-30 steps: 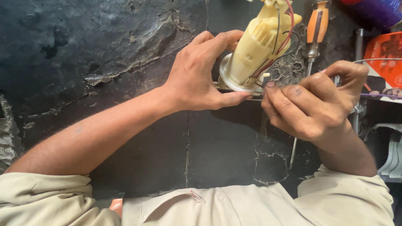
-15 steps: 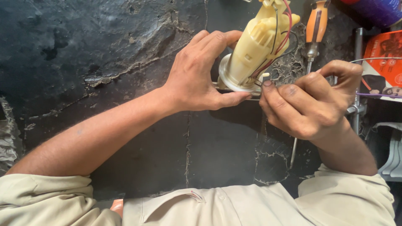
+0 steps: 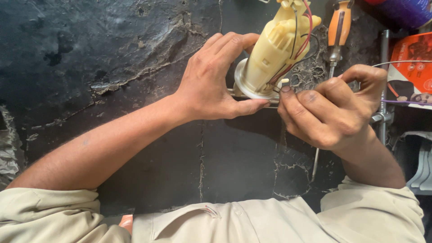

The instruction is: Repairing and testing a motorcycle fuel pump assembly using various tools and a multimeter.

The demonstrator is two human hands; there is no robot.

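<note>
A cream plastic pump housing (image 3: 272,51) with red and black wires (image 3: 300,45) running down its side stands on a round pale flange on a dark, cracked work surface. My left hand (image 3: 216,81) wraps around the flange end, thumb under it, steadying it. My right hand (image 3: 330,105) sits just right of the flange with fingers curled, its fingertips pinching the wire ends and a small white connector (image 3: 283,82) at the base of the housing.
An orange-handled screwdriver (image 3: 335,33) lies beyond the housing, its long shaft running down under my right hand. A metal rod (image 3: 383,58), an orange printed box (image 3: 411,67) and a thin wire sit at the right edge. The black surface (image 3: 112,58) is rough and cracked.
My right hand has shifted slightly left and closer to the flange, fingertips now at the wire ends. The left hand and the housing have stayed in place.
</note>
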